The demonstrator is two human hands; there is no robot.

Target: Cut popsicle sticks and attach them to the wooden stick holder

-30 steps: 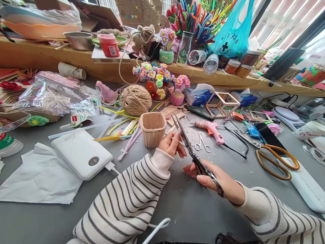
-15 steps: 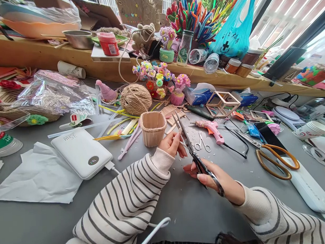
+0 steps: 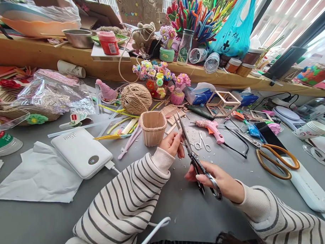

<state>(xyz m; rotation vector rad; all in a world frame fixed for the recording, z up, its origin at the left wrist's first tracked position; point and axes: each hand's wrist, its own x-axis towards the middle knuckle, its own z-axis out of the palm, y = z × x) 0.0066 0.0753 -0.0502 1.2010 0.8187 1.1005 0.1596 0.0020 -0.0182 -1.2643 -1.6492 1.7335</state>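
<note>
My right hand [image 3: 219, 180] grips the handles of dark metal scissors [image 3: 191, 153], whose blades point up and away, slightly apart. My left hand [image 3: 171, 143] is curled in a pinch right beside the blades, holding a small thin wooden stick piece that I can barely make out. Just beyond my left hand stands a small cup made of wooden sticks [image 3: 152, 127]. Tiny wood chips litter the grey table [image 3: 181, 214] under both hands. Both arms wear striped sleeves.
A white power bank [image 3: 82, 152] on white paper lies left. A ball of twine [image 3: 135, 98], pink glue gun [image 3: 212, 128], small snips [image 3: 201, 143], large orange-handled scissors [image 3: 273, 157] and a wooden stick cube [image 3: 222, 104] surround the work. A cluttered wooden shelf [image 3: 43, 56] runs along the back.
The scissor handles have spread wider in my right hand and the hand has shifted slightly down. My left hand has barely moved.
</note>
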